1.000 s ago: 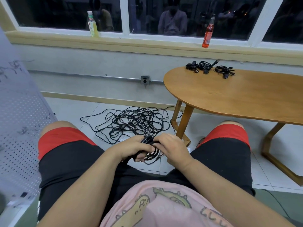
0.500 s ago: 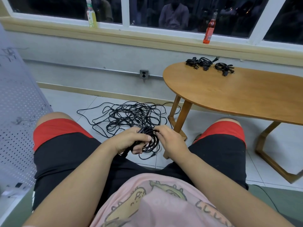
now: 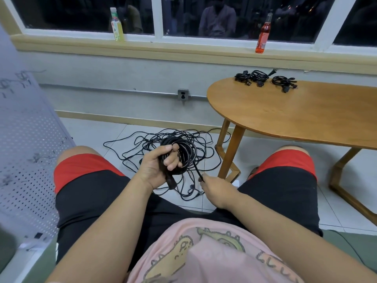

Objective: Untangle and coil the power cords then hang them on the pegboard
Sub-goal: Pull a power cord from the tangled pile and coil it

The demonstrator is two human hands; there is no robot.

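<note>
**Coil in the left hand, loose strand in the right**

The person sits to the left of the wooden table (image 3: pixel 295 119), knees apart. The left hand (image 3: pixel 157 168) is raised in front of the table's near leg. Its fingers and thumb are curled tight round a black coil (image 3: pixel 186 155) of power cord, and the loops stand up past the knuckles. A black plug (image 3: pixel 171 183) hangs from the coil just under that hand.

One strand (image 3: pixel 196 170) runs down from the coil to the right hand (image 3: pixel 216 190), which sits lower and closer to the table leg. The right hand's fingertips pinch the strand and the rest of its fingers are curled in. Only the back of this hand shows, so the exact hold on the strand cannot be made out.

On the floor tiles to the left of the table legs, behind both hands, lies a loose tangle of cords (image 3: pixel 151 139).

On the far end of the table top, three small coiled cords (image 3: pixel 259 77) lie in a row near the wall.

Well to the left of the table, a white pegboard (image 3: pixel 24 150) leans at the frame edge.

Above the table, a red bottle (image 3: pixel 263 33) stands on the window sill. A green bottle (image 3: pixel 116 25) stands further left along the sill. A wall outlet (image 3: pixel 183 95) sits just left of the table's rounded end.
</note>
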